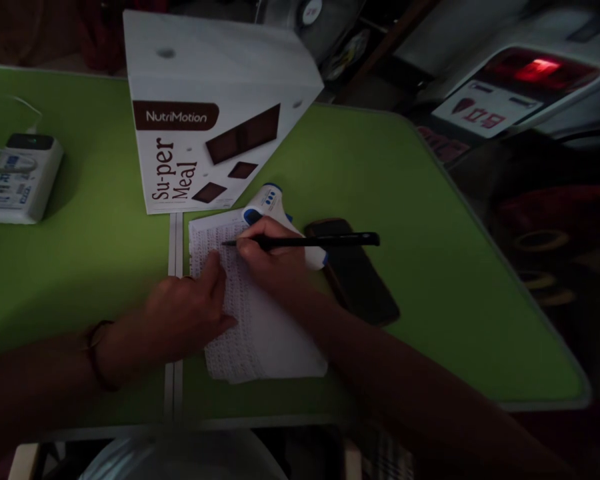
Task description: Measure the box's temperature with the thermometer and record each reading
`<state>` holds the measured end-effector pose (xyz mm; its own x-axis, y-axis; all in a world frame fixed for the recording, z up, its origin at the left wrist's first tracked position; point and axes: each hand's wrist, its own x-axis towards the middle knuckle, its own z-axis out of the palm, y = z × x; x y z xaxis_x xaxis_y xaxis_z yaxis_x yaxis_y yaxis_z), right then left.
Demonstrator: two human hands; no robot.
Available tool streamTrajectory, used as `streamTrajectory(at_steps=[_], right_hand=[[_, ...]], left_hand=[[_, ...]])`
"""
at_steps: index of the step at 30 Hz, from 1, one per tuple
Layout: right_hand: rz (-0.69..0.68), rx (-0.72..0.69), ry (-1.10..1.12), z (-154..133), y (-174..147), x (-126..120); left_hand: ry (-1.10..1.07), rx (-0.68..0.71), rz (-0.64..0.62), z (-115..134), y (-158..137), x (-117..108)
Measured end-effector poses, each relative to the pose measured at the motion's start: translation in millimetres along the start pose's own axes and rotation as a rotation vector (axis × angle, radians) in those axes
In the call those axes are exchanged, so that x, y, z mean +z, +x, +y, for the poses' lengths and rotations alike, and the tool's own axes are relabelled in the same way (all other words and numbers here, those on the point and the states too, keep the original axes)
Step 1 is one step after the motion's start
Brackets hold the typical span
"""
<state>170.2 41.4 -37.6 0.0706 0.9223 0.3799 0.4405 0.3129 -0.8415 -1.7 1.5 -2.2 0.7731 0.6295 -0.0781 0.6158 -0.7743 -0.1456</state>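
My right hand [275, 257] is closed round a black pen [325, 240], its tip on or just over a sheet of paper [285, 347] filled with rows of small handwriting. My left hand [187, 310] rests on the paper's left side, index finger and thumb stretched out and the other fingers curled, holding nothing. The index fingertip is just below the pen tip. A white and blue infrared thermometer [267, 200] lies behind my right hand, which partly hides it. Right of that hand, a dark phone [365, 283] lies on the table.
On the green table [420, 267], a large white NutriMotion box [175, 87] stands behind the paper. A white power bank [27, 183] with cables lies at the left. Beyond the table are a fan [310, 13], rolls of tape [540, 241] and a machine with a red-lit display [540, 70].
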Motion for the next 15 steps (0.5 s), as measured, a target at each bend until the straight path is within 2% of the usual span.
streamTrajectory(at_steps=[8,15], right_hand=[[0.009,0.011,0.004,4.2,-0.9,2.1],[0.025,-0.074,0.025,6.6,-3.0,2.1]], left_hand=[[-0.026,-0.001,-0.017,0.1,0.3,-1.6],[-0.054,-0.008,0.006,-0.1,-0.2,-0.5]])
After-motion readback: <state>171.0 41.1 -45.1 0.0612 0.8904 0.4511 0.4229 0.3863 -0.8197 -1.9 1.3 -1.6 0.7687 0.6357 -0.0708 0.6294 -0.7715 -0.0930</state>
